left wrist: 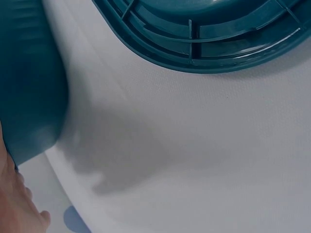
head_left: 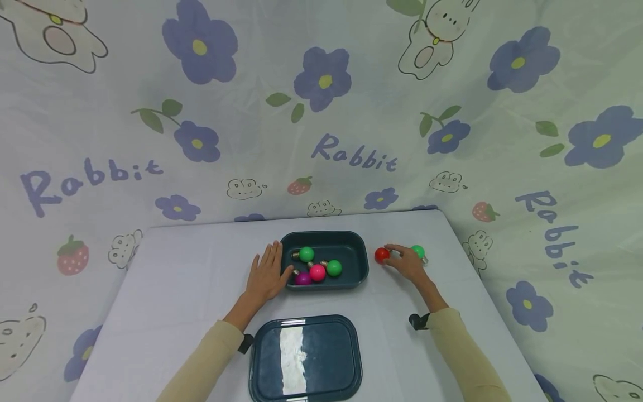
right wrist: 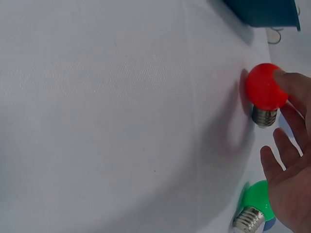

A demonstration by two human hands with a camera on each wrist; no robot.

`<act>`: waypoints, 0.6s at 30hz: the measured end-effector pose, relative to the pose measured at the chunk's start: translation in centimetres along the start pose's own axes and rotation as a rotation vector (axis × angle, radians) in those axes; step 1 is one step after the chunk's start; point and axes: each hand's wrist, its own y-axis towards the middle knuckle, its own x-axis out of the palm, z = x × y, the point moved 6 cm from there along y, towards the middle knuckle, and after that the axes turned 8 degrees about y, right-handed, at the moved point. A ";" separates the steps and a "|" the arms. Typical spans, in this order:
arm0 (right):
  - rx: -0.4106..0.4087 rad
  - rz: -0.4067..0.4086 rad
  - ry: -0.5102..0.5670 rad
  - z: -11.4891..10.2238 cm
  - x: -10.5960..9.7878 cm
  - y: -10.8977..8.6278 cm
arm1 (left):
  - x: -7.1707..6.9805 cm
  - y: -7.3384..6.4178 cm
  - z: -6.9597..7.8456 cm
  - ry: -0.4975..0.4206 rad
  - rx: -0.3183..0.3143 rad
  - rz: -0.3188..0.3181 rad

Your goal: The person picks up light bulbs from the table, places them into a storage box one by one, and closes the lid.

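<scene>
A dark teal tray point(head_left: 354, 259) holds several light bulbs: a green bulb point(head_left: 306, 254), another green bulb point(head_left: 334, 268), a pink bulb point(head_left: 317, 272) and a purple bulb point(head_left: 303, 278). Against the tray's left side rests my left hand point(head_left: 266, 277), fingers straight and thumb at the rim; the left wrist view catches only part of this hand point(left wrist: 19, 201). Right of the tray, my right hand point(head_left: 404, 263) pinches a red bulb point(right wrist: 265, 87) by its round globe, its metal screw base pointing away from the tray. Beside that hand lies a third green bulb point(right wrist: 257, 199).
In front of the tray a dark teal lid point(head_left: 306, 357) lies on the white-covered table point(head_left: 191, 290). A patterned curtain point(head_left: 361, 123) with flowers and rabbits hangs behind and beside the table.
</scene>
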 end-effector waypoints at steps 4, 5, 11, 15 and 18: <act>-0.004 0.008 -0.018 -0.1 0.2 0.1 | 0.0 0.0 0.0 0.009 -0.003 -0.009; -0.003 0.008 -0.023 -0.1 0.2 0.1 | 0.0 0.0 0.0 0.010 -0.003 -0.009; -0.011 0.009 -0.038 -0.1 0.4 0.2 | -0.2 -0.1 0.2 -0.007 -0.003 0.002; -0.038 0.013 -0.029 -0.2 0.4 0.3 | -0.3 -0.1 0.2 0.000 -0.002 0.000; -0.056 0.019 -0.018 -0.2 0.3 0.2 | -0.3 -0.1 0.2 0.003 0.001 0.006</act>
